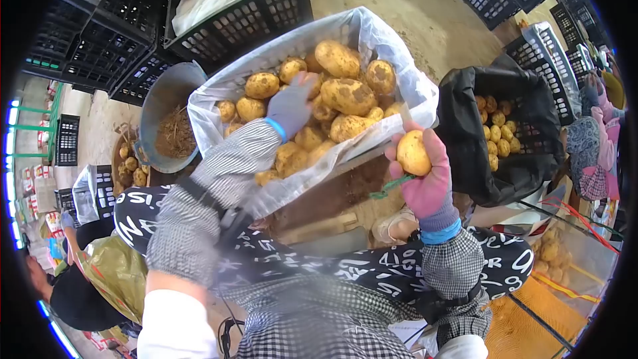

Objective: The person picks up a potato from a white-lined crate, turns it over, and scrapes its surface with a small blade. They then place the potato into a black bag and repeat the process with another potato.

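Note:
My left hand (290, 108), in a grey glove, reaches into a crate lined with white sheeting (256, 70). Its fingers curl over a potato (314, 86) among the heaped potatoes, partly hiding it. To the right, just outside the crate's near edge, my right hand (430, 183) wears a pink glove and grips a small, pale yellow potato (413, 153). A green cord (387, 187) hangs by the fingers of that hand. A thin, pale strip (405, 114) shows above the same potato, but I cannot make out what it is. Larger, soil-stained potatoes (347, 96) fill the lined crate.
A grey bucket (174, 110) with dry debris stands left of the crate. At right, a black-lined crate (458, 103) holds small potatoes. Black crates (249, 23) stand behind. Other people (601, 133) are at right, and another person (100, 286) is at lower left.

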The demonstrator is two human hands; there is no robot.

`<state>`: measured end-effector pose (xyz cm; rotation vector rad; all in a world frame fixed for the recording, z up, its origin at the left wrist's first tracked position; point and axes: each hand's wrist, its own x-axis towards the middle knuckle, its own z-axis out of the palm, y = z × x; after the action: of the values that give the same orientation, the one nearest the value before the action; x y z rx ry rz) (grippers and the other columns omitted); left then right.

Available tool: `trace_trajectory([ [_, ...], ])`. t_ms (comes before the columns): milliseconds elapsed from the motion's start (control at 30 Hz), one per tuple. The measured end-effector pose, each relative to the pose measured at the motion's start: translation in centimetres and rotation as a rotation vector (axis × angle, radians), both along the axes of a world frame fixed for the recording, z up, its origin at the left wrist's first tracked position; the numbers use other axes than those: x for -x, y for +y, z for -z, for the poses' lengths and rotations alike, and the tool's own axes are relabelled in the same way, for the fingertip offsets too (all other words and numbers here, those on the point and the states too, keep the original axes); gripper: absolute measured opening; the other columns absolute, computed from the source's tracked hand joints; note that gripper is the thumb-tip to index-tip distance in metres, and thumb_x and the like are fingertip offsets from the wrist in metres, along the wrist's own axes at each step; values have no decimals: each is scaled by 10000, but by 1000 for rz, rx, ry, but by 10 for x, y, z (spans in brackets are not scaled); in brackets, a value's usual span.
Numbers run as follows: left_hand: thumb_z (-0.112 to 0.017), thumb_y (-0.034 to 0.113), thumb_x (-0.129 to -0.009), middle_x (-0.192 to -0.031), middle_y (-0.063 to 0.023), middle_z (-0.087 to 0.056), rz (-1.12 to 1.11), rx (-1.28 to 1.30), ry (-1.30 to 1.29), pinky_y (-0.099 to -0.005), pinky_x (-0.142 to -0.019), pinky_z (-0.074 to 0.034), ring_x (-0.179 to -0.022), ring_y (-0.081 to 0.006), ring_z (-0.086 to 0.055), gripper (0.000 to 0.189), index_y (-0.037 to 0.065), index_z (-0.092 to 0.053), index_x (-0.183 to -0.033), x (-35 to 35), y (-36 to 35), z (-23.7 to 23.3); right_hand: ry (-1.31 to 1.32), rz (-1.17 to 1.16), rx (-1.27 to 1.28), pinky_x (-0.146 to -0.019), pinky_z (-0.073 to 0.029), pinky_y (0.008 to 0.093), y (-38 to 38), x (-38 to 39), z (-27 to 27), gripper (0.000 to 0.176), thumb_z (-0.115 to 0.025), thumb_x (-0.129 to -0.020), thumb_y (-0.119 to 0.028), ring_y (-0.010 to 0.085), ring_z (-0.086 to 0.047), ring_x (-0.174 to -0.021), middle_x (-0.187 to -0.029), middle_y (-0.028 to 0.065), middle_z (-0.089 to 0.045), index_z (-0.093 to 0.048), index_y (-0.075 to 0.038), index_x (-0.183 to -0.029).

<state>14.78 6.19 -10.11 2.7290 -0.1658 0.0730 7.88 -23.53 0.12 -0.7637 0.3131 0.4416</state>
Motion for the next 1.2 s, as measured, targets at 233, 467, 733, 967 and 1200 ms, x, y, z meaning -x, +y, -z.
trace_trajectory([
  [233, -757, 155, -726, -1312, -150, -516, -22, 20, 177, -436, -937, -509, -1116, -364, -606, 604, 171, -526, -1284, -51, 4, 12, 37, 33, 51, -725, -583, 353, 1, -1, -31, 470, -470, -1028, -433, 229, -687, -900, -1061, 109, -673, -558, -39, -1267],
  [467, -798, -59, -712, -1307, -22, -545, 56, 1197, 392, -258, -881, -521, -1129, -101, -568, 784, 81, -438, -1394, 30, 36, -99, -65, 35, -56, -881, -572, 407, 13, 2, -34, 484, -511, -1024, -351, 285, -646, -1081, -1192, 135, -616, -483, -14, -1370],
  [733, -590, 333, -971, -1375, -134, -529, 296, 1751, 639, -445, -1037, -470, -1239, -292, -561, 611, 35, -369, -1457, 96, -23, -166, -365, 62, 381, -812, -589, 347, -13, 79, -125, 518, -517, -991, -308, 249, -666, -1002, -1180, 155, -627, -461, 28, -1381],
  [967, -409, 520, -1012, -1397, -170, -533, 415, 1971, 891, -527, -1001, -488, -1230, -390, -562, 623, 84, -411, -1458, 108, -78, -150, -733, 901, 1198, -491, -529, 274, -83, 260, -203, 776, -601, -917, -499, 156, -612, -588, -1163, 218, -614, -383, 65, -1404],
  [1200, -434, 359, -1041, -1407, -171, -517, 304, 1796, 758, -313, -757, -609, -1041, -279, -653, 462, 207, -395, -1475, 94, -80, -105, -470, 2109, 2134, -469, -342, 228, -188, 436, -339, 571, -533, -983, -445, 111, -437, -506, -862, 84, -614, -525, 15, -1322],
])
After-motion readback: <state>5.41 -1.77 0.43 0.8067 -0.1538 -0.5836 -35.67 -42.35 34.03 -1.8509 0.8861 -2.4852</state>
